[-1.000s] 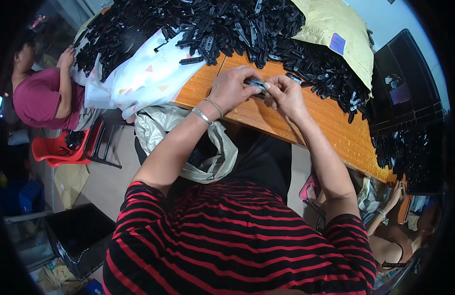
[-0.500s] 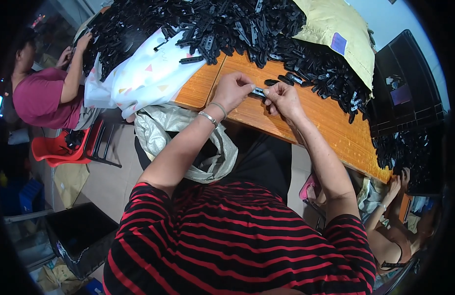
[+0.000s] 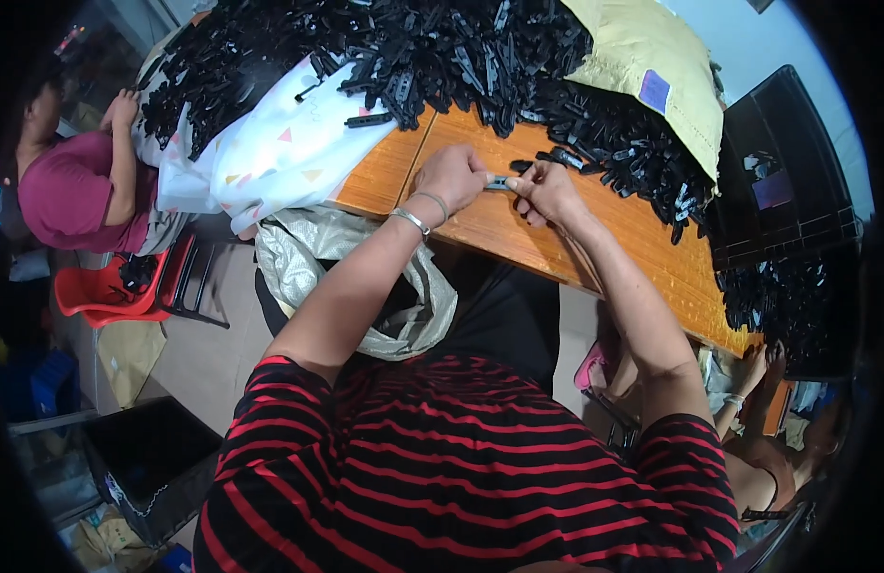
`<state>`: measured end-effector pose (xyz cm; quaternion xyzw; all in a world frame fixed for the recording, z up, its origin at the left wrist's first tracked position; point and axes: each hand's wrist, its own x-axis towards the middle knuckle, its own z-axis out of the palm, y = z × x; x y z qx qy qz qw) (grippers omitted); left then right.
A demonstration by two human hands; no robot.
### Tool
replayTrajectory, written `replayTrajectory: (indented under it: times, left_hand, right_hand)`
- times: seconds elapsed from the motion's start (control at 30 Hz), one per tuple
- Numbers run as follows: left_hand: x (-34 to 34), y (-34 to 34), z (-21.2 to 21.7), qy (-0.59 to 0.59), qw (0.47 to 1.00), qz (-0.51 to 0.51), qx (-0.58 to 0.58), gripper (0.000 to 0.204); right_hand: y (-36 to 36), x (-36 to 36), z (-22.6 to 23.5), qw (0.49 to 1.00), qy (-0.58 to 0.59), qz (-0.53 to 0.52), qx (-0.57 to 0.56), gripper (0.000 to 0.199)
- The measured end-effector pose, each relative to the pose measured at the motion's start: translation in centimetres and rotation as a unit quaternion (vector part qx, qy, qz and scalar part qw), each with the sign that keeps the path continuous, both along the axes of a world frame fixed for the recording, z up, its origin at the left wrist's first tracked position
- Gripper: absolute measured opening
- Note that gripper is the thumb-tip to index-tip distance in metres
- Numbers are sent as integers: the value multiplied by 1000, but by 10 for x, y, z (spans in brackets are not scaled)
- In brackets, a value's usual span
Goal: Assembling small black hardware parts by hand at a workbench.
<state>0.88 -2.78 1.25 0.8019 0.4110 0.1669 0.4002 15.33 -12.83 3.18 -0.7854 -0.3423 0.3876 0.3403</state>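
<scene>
the left hand [image 3: 452, 177] and the right hand [image 3: 549, 191] meet above the near edge of the orange wooden desk [image 3: 518, 239], both pinching one small black plastic clip [image 3: 499, 181] between fingertips. a heap of black plastic clips [image 3: 442, 57] covers the desk's far side, beside a white patterned cloth [image 3: 270, 158].

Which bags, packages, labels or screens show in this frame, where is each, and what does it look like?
Yellow padded bag: far right of the wooden table, on the black parts; bulging, pale yellow.
Label: on that bag's near side; small purple-blue rectangle.
White sack: table's left end; white with small coloured triangles.
Silver-grey bag: hanging below the table's near edge; crumpled, open.
Dark crate: far right; carries a purplish label.
No screens visible.
</scene>
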Motion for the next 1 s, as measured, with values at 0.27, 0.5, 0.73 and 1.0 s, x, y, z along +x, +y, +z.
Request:
replayTrajectory:
  times: [0.27,0.5,0.73,1.0]
  left_hand:
    - [4,12,2,82,996,-33,10,20]
    - [-88,-17,1,-68,994,-80,-21,15]
    - [-151,-8,5,-77,987,-2,145,12]
    - [-90,95,-2,-54,904,83,415,17]
  right_hand:
    - [6,2,6,998,10,19,-61,27]
    - [-12,11,-8,994,-4,94,59,24]
    - [15,20,2,872,-444,113,175,18]
    - [16,-25,1,876,-412,188,166,15]
